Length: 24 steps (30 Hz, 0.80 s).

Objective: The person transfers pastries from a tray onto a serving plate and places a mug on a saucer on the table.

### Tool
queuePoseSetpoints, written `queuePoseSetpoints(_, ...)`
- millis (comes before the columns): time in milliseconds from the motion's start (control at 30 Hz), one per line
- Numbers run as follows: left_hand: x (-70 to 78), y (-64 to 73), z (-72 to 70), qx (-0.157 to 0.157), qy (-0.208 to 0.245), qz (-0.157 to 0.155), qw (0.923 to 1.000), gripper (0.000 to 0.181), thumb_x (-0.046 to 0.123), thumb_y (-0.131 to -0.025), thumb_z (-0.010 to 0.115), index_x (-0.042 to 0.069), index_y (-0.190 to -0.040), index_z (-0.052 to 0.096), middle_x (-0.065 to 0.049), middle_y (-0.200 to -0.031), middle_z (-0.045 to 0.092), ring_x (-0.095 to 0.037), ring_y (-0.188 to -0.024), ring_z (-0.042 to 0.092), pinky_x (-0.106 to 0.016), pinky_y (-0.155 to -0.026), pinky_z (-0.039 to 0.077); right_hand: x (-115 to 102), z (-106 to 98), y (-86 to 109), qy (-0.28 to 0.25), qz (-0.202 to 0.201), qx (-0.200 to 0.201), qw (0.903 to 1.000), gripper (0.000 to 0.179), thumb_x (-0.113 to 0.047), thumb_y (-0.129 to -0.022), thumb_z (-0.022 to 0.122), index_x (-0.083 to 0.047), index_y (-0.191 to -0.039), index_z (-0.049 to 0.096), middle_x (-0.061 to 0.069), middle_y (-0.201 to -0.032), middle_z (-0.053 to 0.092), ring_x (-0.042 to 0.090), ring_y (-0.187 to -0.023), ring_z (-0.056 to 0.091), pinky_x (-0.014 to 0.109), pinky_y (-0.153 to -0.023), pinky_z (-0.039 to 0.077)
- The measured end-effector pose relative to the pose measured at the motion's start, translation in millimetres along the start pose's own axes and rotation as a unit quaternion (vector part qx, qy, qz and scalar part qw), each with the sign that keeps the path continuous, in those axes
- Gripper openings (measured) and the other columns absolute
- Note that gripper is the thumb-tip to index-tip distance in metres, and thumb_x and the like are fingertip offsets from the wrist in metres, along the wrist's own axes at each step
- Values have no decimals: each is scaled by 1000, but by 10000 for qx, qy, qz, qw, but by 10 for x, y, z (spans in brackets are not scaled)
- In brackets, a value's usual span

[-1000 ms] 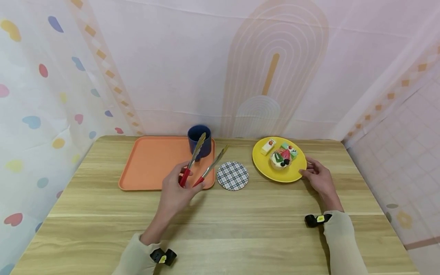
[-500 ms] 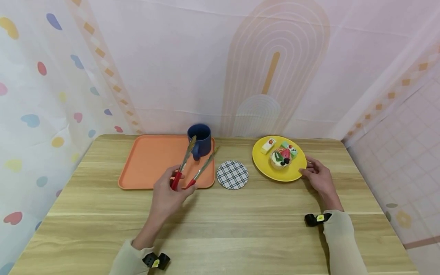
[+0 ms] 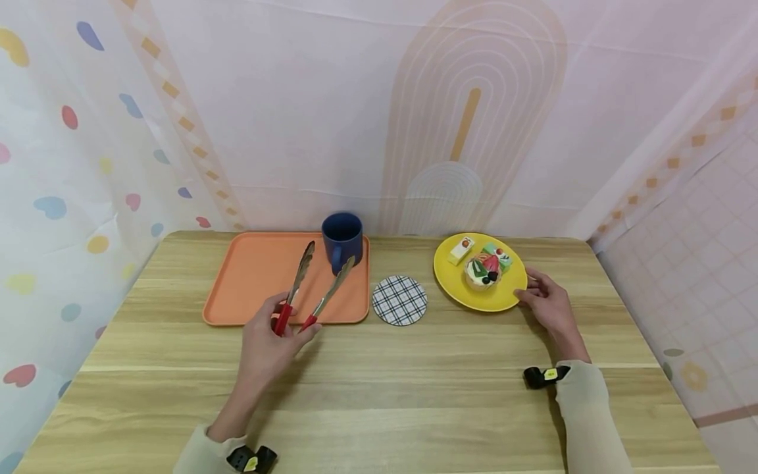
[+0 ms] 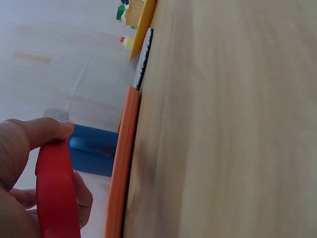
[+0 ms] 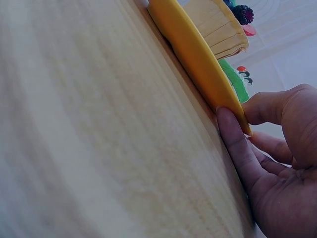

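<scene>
My left hand (image 3: 269,345) grips a pair of tongs (image 3: 285,318) by the red handles, above the front edge of the orange tray (image 3: 260,276). The metal arms are spread apart with nothing between them, pointing away from me. On the tray's right part stands a blue mug (image 3: 343,240), its handle toward me. The right hand (image 3: 549,304) pinches the right rim of a yellow plate (image 3: 447,282), as the right wrist view also shows. Upon that plate sit a fruit tart (image 3: 482,272), a white cake piece (image 3: 461,251) and a green cake piece (image 3: 497,253).
A round checked coaster (image 3: 399,300) lies between tray and plate on the wooden table (image 3: 403,395). Patterned cloth (image 3: 284,118) hangs right behind the table's far edge and along both sides.
My left hand has moved left and toward me with the tongs, away from the mug and over the tray's middle. The right hand stays at the plate's rim.
</scene>
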State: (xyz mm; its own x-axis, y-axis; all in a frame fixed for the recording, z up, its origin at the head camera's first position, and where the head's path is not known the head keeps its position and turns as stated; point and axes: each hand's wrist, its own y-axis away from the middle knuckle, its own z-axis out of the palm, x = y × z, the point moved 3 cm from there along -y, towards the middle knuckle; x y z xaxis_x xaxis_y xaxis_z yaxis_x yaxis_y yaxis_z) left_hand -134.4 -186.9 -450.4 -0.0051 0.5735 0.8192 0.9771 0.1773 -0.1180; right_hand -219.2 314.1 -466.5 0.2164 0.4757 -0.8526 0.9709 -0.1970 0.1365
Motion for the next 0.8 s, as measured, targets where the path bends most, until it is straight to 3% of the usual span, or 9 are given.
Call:
queuePoseSetpoints(367, -164, 78, -146, 62, -263, -580, 9980, 78, 32, -82, 88, 8, -146, 49, -18, -100, 62, -19, -68, 56, -25, -57, 45, 1, 5, -4, -13, 23, -16, 10000, 63, -17, -100, 65, -9, -157, 39, 20, -138, 54, -3, -92, 56, 12, -77, 53)
queuePoseSetpoints(800, -339, 88, -281, -29, -380, -890, 9953, 84, 38, -85, 84, 7, -151, 43, -19, -119, 59, -17, -69, 57, -27, -58, 44, -4, 3, -2, -161, 38, -20, 9999, 63, -13, -100, 64, -8, -158, 38, 20, -137, 54, -3, -91, 56, 14, -77, 55)
